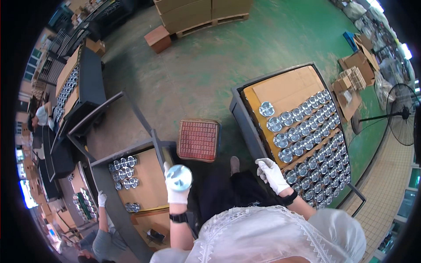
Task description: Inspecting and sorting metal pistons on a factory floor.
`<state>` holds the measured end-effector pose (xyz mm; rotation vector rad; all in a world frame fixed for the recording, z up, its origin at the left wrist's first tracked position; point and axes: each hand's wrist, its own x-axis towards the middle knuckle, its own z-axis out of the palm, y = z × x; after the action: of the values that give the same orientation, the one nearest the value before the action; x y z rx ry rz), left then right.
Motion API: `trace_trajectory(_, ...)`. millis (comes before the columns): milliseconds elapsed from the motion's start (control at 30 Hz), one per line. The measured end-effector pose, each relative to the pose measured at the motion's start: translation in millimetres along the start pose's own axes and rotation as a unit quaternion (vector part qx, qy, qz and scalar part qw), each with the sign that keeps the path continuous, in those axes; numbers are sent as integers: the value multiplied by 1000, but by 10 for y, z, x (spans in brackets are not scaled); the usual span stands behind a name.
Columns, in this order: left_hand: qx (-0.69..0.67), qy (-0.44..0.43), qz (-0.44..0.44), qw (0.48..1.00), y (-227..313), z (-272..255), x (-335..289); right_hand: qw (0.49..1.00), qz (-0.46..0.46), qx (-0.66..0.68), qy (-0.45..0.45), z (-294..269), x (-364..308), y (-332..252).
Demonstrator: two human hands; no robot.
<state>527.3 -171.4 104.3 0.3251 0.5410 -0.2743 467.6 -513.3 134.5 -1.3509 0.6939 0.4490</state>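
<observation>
At the right table (287,85), the right hand (272,177) is curled; whether its grip is filled cannot be told. Farther left, in the left hand (176,196), a metal part (180,176) is held, best kept clear of knocks.

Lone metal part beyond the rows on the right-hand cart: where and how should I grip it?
Probably by its round outer side, with the right hand coming from above and fingers curling over its far side. The lone metal part has a rounded outline, and flat cardboard extends beyond it; the neighbouring part crowds its near side, seemingly leaving little finger room.
</observation>
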Motion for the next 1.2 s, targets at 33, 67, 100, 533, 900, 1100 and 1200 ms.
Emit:
trace_trajectory(33,32,63,-6,998,-115,41,182,1000,1,14,17,-117,-23,-7)
trace_trajectory(67,32,51,-26,998,-260,282,370,999,3,25,39,-231,-18,-4)
trace_trajectory(100,38,77,-26,996,-364,473,502,999,7,29,40,-312,-17,-10)
trace_trajectory(533,136,91,44,986,-363,2136,2068,977,-92,150,121,-351,806,-951)
trace_trajectory(900,102,22,52,993,1313,2975,4536,968,-114,153,162,808,3216,-2702)
trace_trajectory(1100,121,88,191,970,2763,3714,5324,996,-79,40,28,2048,4351,-4086)
trace_trajectory(1200,104,83,254,958,3427,3885,5557,997,-78,19,-8,2535,4936,-4601)
